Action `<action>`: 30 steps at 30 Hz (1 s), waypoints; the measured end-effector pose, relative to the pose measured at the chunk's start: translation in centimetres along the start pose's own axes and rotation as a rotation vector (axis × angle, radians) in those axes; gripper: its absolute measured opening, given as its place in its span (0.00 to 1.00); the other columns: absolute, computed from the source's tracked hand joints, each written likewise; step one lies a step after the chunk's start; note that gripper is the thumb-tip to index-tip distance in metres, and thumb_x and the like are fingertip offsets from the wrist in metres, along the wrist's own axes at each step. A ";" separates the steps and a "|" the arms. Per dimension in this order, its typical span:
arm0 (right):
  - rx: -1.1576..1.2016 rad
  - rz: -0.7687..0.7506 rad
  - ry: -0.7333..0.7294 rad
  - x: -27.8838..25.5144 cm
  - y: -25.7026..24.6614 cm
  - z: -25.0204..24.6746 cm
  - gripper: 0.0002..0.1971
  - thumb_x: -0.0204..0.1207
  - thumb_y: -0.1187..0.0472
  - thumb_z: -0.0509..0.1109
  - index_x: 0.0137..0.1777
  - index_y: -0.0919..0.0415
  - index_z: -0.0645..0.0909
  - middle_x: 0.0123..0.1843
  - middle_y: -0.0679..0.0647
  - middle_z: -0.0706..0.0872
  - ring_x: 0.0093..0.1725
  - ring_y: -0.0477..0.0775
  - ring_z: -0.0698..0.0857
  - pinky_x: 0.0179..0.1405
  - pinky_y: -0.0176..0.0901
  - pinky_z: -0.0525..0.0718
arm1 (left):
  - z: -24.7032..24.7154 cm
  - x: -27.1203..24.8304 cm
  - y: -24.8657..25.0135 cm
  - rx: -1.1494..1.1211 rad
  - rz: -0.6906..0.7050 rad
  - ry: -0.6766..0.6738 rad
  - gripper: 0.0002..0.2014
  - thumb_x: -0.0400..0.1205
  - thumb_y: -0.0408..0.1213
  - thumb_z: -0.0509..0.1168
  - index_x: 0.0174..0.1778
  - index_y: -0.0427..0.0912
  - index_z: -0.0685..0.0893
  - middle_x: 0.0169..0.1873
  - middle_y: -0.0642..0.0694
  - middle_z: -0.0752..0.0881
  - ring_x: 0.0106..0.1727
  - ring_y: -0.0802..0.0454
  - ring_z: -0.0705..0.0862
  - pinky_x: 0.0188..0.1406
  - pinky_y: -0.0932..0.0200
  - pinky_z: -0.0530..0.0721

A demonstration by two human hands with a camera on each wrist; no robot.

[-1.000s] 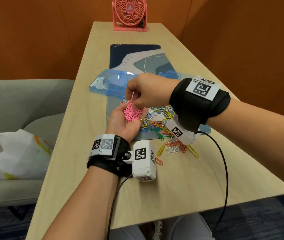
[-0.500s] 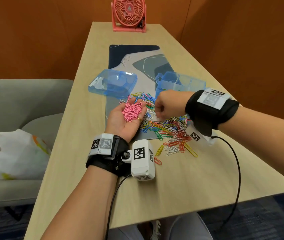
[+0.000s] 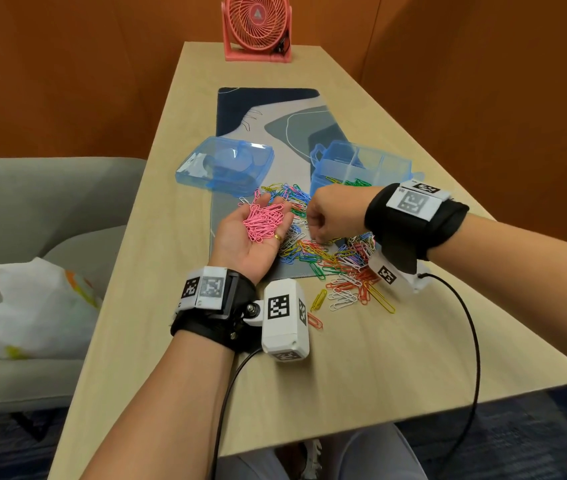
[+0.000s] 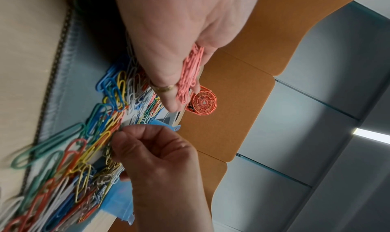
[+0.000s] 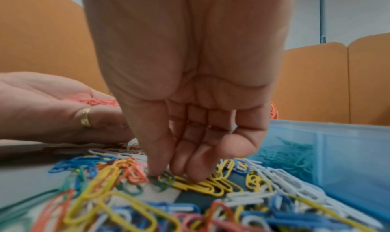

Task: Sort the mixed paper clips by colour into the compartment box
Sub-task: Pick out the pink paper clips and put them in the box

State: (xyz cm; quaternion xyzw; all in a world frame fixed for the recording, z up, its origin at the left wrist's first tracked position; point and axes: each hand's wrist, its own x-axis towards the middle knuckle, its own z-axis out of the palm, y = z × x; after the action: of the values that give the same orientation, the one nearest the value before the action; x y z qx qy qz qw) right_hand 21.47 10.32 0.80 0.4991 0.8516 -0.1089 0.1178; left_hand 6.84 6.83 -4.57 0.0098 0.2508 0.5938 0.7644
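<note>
My left hand (image 3: 240, 244) lies palm up over the left edge of the mixed pile of paper clips (image 3: 330, 258), fingers nearly straight, carrying a heap of pink paper clips (image 3: 264, 221). In the left wrist view the pink paper clips (image 4: 190, 75) rest along the fingers. My right hand (image 3: 323, 216) is curled knuckles-up over the pile. In the right wrist view its thumb and fingertips (image 5: 196, 177) reach down and pinch around a dark green clip (image 5: 163, 183). The blue compartment box (image 3: 330, 171) stands just behind my right hand, with green clips (image 3: 356, 183) in its near compartment.
The box's blue lid (image 3: 226, 164) lies on the left of the desk mat (image 3: 275, 109). A pink fan (image 3: 257, 27) stands at the table's far end. Loose clips spill off the mat toward the near table edge (image 3: 344, 375). A grey sofa (image 3: 50, 202) with a white bag (image 3: 22, 306) sits left.
My right hand left my left palm and moved right and down onto the mixed pile. My left hand stayed palm up with the pink clips.
</note>
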 end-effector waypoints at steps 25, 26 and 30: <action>0.187 0.039 0.111 -1.0 0.7 0.5 0.03 0.71 0.64 0.72 0.44 0.57 0.84 0.35 0.45 0.81 0.34 0.44 0.78 0.33 0.33 0.77 | 0.4 -0.2 -0.6 0.046 0.001 -0.005 0.16 0.88 0.37 0.50 0.45 0.34 0.80 0.47 0.34 0.82 0.63 0.38 0.79 0.65 0.46 0.75; 0.192 0.049 0.117 -1.5 1.0 0.2 0.04 0.71 0.63 0.72 0.45 0.57 0.85 0.35 0.45 0.82 0.33 0.43 0.77 0.33 0.34 0.76 | 0.4 -0.2 -0.7 0.051 0.001 -0.005 0.16 0.88 0.38 0.49 0.45 0.34 0.80 0.47 0.34 0.82 0.60 0.38 0.80 0.65 0.46 0.75; 0.161 0.082 0.025 -3.2 2.5 -0.8 0.03 0.72 0.64 0.67 0.39 0.59 0.82 0.33 0.49 0.82 0.29 0.44 0.75 0.29 0.34 0.73 | 0.6 -0.3 -1.2 0.049 -0.013 -0.007 0.18 0.89 0.40 0.48 0.45 0.33 0.80 0.46 0.34 0.82 0.50 0.38 0.82 0.64 0.47 0.76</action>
State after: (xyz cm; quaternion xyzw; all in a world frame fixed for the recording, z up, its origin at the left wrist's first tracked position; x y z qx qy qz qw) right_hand 25.14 9.15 2.42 0.5427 0.8203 -0.1659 0.0712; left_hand 8.09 6.35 -4.28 0.0291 0.2625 0.5825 0.7687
